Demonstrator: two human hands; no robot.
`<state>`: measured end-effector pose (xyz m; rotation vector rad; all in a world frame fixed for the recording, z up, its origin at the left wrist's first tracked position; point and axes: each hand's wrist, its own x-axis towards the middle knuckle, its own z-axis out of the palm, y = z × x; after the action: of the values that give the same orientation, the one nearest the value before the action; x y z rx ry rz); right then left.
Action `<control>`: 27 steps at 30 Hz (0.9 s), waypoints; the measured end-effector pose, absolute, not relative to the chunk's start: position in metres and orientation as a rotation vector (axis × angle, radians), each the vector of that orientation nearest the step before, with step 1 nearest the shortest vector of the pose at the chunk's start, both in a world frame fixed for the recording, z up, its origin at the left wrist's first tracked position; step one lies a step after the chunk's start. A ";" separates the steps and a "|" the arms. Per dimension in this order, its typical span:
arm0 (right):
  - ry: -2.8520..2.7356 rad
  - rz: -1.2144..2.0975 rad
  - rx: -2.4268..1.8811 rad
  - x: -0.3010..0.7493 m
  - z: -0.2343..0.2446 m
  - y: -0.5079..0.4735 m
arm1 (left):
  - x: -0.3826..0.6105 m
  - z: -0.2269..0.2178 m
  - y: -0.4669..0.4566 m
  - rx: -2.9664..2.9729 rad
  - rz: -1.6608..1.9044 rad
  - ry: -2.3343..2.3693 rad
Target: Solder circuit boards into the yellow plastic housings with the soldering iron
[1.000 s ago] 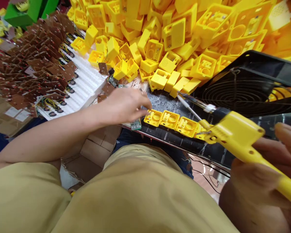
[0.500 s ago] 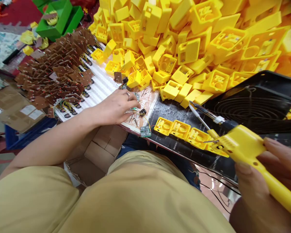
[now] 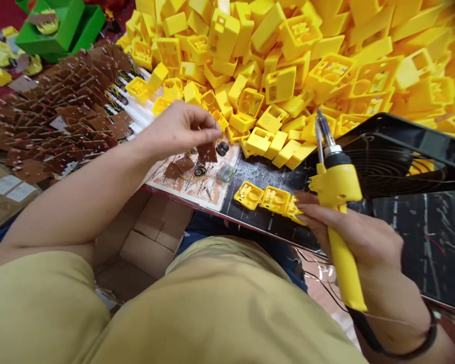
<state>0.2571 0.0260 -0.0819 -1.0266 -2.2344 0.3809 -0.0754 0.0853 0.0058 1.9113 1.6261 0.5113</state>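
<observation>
Left hand [image 3: 191, 126] is pinching brown circuit board [image 3: 208, 152] over bench [image 3: 256, 167], right hand [image 3: 367, 247] is clasping soldering iron [image 3: 337, 184], tip pointing toward piled yellow casings [image 3: 280, 84], so wrist drift could scorch plastic.

Assembly workshop: heaped yellow casings [image 3: 280, 83], circuit boards [image 3: 60, 114] (dozens), soldering iron [image 3: 339, 184]
</observation>
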 end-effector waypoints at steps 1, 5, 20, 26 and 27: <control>-2.258 0.308 -0.993 0.255 -0.082 0.028 | -0.076 0.003 0.090 1.888 0.538 1.641; -2.292 0.197 -0.885 0.248 -0.082 0.033 | -0.081 -0.013 0.102 1.941 0.452 1.704; -2.360 0.164 -0.740 0.210 -0.088 0.032 | -0.036 -0.017 0.067 1.787 0.395 1.326; -2.119 0.152 -0.809 0.228 -0.068 0.028 | -0.024 -0.023 0.056 1.919 0.262 1.393; -2.101 0.157 -0.800 0.233 -0.064 0.028 | -0.023 -0.023 0.056 1.929 0.239 1.395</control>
<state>0.2328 0.0278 -0.0636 -0.8003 -2.1010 0.1566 -0.0231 0.0556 -0.0233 1.9286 1.3951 0.2388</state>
